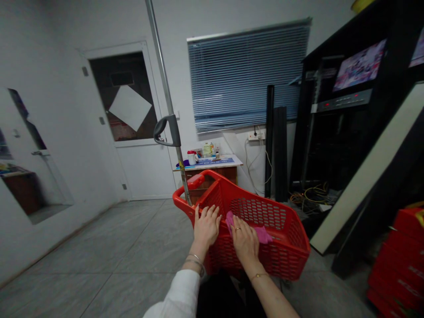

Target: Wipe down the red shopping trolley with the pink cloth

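A red plastic shopping cart (298, 221) with slotted basket walls stands in front of me. My right hand (244, 238) is closed on a pink cloth (263, 235) and presses it against the cart's near top rim. One end of the cloth hangs over toward the inside of the basket. Beside it, my left hand (206, 226) lies on the near rim close to the cart's handle (179, 198), fingers stretched out and a little apart, holding nothing. A metal pole (162, 62) with a grey grip (174, 131) rises from the handle end of the cart.
Behind the cart, a small table (232, 160) bears jars and bottles. At right, a long pale board (367, 176) leans by a black rack (301, 132), with tangled cables (314, 194) on the floor. Stacked red crates (394, 265) stand at lower right. A white door (142, 172) is at back left.
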Motion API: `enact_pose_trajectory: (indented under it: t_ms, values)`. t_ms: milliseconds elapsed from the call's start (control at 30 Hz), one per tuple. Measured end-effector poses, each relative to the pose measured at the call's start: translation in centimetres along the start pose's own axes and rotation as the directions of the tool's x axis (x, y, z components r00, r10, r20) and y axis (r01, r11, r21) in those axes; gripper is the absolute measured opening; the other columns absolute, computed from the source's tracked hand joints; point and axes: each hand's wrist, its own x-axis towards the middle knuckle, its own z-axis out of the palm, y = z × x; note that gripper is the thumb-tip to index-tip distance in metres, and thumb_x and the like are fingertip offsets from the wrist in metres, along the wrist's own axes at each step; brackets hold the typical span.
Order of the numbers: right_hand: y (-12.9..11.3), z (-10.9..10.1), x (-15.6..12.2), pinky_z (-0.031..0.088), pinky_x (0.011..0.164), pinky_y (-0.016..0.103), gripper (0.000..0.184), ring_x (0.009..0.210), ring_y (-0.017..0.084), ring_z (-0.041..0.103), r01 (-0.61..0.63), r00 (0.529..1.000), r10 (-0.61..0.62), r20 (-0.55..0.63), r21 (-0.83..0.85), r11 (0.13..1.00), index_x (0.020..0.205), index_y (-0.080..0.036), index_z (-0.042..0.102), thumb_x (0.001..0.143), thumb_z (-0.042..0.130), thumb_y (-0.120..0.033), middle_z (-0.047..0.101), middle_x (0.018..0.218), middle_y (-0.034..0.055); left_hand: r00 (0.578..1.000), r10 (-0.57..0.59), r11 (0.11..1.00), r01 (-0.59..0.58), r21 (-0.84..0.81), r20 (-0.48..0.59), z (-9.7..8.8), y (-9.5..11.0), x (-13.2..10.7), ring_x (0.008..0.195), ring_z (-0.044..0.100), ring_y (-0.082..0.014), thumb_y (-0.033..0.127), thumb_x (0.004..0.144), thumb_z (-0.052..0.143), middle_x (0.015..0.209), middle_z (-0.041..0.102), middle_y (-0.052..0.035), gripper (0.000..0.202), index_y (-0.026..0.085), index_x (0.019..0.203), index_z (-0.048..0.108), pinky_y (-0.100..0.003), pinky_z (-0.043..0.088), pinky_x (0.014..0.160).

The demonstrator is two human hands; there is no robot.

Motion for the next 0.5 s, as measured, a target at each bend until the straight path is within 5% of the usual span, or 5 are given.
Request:
enact_pose_trajectory:
  t_ms: [200, 500]
  values:
    - [5.8, -2.0, -2.7, 0.038, 0.095, 0.034, 0.038, 0.108, 0.022, 0.062, -0.001, 0.999, -0.002, -0.036, -0.076, 0.997, 0.125, -0.012, 0.064, 0.101, 0.039, -0.028, 0.070, 0.120, 0.0123, 1.000, -0.012, 1.000, 0.012, -0.025, -0.003, 0.3, 0.1, -0.1, 0.124, 0.054, -0.0250, 0.036, 0.101, 0.037, 0.135, 0.063, -0.0008, 0.038, 0.030, 0.132, 0.059, -0.056, 0.014, 0.120]
    - [0.1, 0.5, -0.2, 0.041, 0.086, 0.034, 0.038, 0.104, 0.021, 0.065, -0.030, 1.000, 0.030, -0.002, -0.009, 1.000, 0.123, -0.014, 0.065, 0.101, 0.036, -0.026, 0.071, 0.117, 0.0132, 1.000, -0.003, 1.000, 0.003, -0.006, -0.008, 0.0, 0.2, 0.0, 0.124, 0.054, -0.0253, 0.034, 0.100, 0.038, 0.135, 0.063, -0.0014, 0.038, 0.030, 0.131, 0.060, -0.056, 0.019, 0.119]
